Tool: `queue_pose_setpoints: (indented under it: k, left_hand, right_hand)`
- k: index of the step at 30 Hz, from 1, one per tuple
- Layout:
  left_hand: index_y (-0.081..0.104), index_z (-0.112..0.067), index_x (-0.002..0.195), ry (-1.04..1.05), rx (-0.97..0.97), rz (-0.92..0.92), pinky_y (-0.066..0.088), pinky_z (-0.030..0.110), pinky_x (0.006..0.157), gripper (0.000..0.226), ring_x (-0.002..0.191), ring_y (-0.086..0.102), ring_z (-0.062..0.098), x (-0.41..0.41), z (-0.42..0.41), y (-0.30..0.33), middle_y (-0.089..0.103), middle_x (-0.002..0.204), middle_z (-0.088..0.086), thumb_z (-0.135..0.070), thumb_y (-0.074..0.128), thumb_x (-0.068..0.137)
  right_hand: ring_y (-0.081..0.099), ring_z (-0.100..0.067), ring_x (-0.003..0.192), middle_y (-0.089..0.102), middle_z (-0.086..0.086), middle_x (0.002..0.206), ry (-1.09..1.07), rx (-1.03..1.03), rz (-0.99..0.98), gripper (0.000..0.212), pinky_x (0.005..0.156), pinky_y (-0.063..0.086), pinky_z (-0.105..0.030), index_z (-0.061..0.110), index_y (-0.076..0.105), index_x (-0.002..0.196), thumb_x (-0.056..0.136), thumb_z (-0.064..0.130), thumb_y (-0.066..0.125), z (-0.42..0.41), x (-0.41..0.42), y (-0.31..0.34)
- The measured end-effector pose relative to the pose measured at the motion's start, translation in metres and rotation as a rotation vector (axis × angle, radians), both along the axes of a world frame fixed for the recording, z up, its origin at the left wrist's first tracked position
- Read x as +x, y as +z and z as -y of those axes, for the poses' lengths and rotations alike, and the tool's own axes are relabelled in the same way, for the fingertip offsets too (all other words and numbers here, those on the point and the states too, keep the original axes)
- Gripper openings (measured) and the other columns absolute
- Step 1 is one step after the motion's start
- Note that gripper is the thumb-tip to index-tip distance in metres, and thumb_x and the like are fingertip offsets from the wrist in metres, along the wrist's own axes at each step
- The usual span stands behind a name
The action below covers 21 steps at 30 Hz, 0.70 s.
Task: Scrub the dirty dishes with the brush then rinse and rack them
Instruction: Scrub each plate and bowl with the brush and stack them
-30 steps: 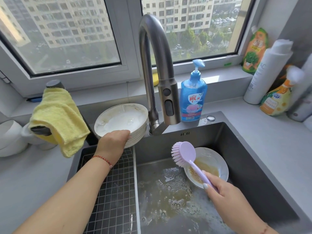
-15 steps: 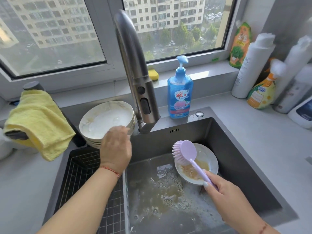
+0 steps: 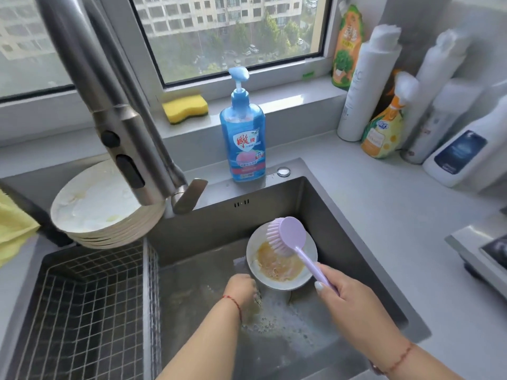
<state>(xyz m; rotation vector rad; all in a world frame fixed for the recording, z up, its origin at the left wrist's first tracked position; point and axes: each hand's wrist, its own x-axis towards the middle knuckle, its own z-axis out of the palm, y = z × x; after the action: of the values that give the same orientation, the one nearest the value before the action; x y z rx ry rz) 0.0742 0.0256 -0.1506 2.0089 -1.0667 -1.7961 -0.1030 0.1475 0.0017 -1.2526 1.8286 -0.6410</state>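
A white bowl [image 3: 279, 267] smeared with yellow-brown residue lies tilted in the steel sink [image 3: 345, 259], above foamy, murky water. My right hand [image 3: 354, 305] grips the handle of the lilac dish brush [image 3: 290, 237], whose bristles sit on the bowl's upper inside. Knuckles up, my left hand [image 3: 241, 290] is down in the sink at the bowl's lower-left rim, with its fingers hidden in the suds. A stack of white plates [image 3: 101, 209] stands at the back left, over the wire rack [image 3: 82, 311].
The faucet [image 3: 120, 138] arches over the plates and the sink's left part. A blue soap bottle [image 3: 242, 141] stands behind the sink and a yellow sponge [image 3: 184, 106] lies on the sill. Several bottles [image 3: 384, 133] crowd the right counter. A yellow cloth [image 3: 13, 229] hangs at far left.
My left hand has left the plate stack and dropped into the sink beside the dirty bowl. The brush head has come down onto the bowl. The view has shifted left and closer.
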Motion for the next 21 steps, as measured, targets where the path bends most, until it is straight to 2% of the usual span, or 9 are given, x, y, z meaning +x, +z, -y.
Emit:
queue_pose_setpoints:
  k: [2,4,6,8,11,13,15,17,21]
  left_hand:
    - [0.049,-0.015,0.073,0.163,0.074,-0.080,0.047,0.030,0.061,0.031,0.058,0.049,0.016,-0.012,-0.005,-0.008,0.049,0.070,0.003,0.004,0.042,0.097]
    - [0.050,-0.009,0.075,0.303,0.134,-0.169,0.043,0.026,0.056,0.028,0.050,0.038,0.014,-0.023,-0.007,-0.015,0.039,0.062,0.003,0.003,0.039,0.098]
    - [0.054,-0.004,0.093,0.411,0.168,-0.229,0.050,0.032,0.077,0.015,0.057,0.043,0.016,-0.033,-0.006,-0.020,0.044,0.068,0.006,-0.002,0.042,0.101]
    - [0.053,-0.002,0.108,0.481,0.172,-0.241,0.047,0.037,0.092,0.012,0.071,0.052,0.018,-0.040,-0.001,-0.024,0.054,0.082,0.011,-0.006,0.044,0.102]
    - [0.055,-0.003,0.112,0.529,0.159,-0.195,0.048,0.034,0.080,0.016,0.071,0.052,0.019,-0.045,0.008,-0.029,0.055,0.083,0.011,-0.005,0.044,0.101]
    - [0.056,-0.004,0.113,0.533,0.163,-0.163,0.048,0.032,0.076,0.019,0.072,0.051,0.020,-0.047,0.012,-0.031,0.056,0.086,0.011,-0.006,0.043,0.100]
    - [0.052,-0.004,0.127,0.521,0.197,-0.178,0.047,0.038,0.093,0.028,0.089,0.055,0.025,-0.048,0.014,-0.034,0.060,0.107,0.015,-0.008,0.042,0.102]
    - [0.049,-0.002,0.134,0.524,0.213,-0.177,0.044,0.041,0.099,0.033,0.100,0.054,0.027,-0.049,0.016,-0.037,0.058,0.124,0.018,-0.009,0.042,0.102]
    - [0.049,-0.004,0.135,0.563,0.218,-0.197,0.044,0.038,0.091,0.034,0.086,0.057,0.024,-0.049,0.021,-0.043,0.060,0.120,0.017,-0.010,0.042,0.102]
  right_hand:
    - [0.038,-0.004,0.051,0.047,0.012,0.059,-0.003,-0.004,0.003,0.042,0.050,0.035,-0.018,0.068,0.050,0.092,0.096,0.027,0.045,0.002,-0.009,-0.002]
    - [0.043,-0.008,0.055,0.051,0.011,0.063,-0.007,0.004,-0.015,0.045,0.054,0.037,-0.020,0.071,0.048,0.086,0.097,0.027,0.045,0.004,-0.018,-0.003]
    - [0.057,-0.011,0.073,0.064,0.011,0.081,-0.047,0.017,0.012,0.042,0.061,0.041,-0.017,0.069,0.050,0.093,0.097,0.027,0.044,0.006,-0.026,-0.006]
    - [0.061,-0.011,0.096,0.067,0.009,0.104,-0.073,0.029,0.034,0.040,0.072,0.046,-0.017,0.065,0.052,0.098,0.098,0.026,0.045,0.007,-0.034,-0.012]
    - [0.061,-0.022,0.102,0.066,0.000,0.109,-0.053,0.052,0.028,0.037,0.085,0.052,-0.034,0.062,0.055,0.093,0.097,0.027,0.044,0.010,-0.042,-0.020]
    - [0.058,-0.026,0.109,0.062,-0.005,0.115,-0.050,0.054,0.028,0.037,0.094,0.048,-0.042,0.061,0.055,0.091,0.097,0.026,0.044,0.012,-0.045,-0.023]
    - [0.055,-0.025,0.113,0.059,-0.005,0.119,-0.050,0.046,0.037,0.040,0.097,0.045,-0.042,0.063,0.055,0.088,0.097,0.025,0.045,0.014,-0.047,-0.022]
    - [0.054,-0.022,0.114,0.058,-0.004,0.122,-0.053,0.041,0.048,0.042,0.098,0.044,-0.037,0.063,0.054,0.086,0.098,0.024,0.045,0.016,-0.048,-0.020]
    - [0.054,-0.020,0.113,0.059,-0.002,0.122,-0.049,0.051,0.047,0.040,0.097,0.045,-0.034,0.061,0.053,0.086,0.098,0.024,0.044,0.020,-0.050,-0.021]
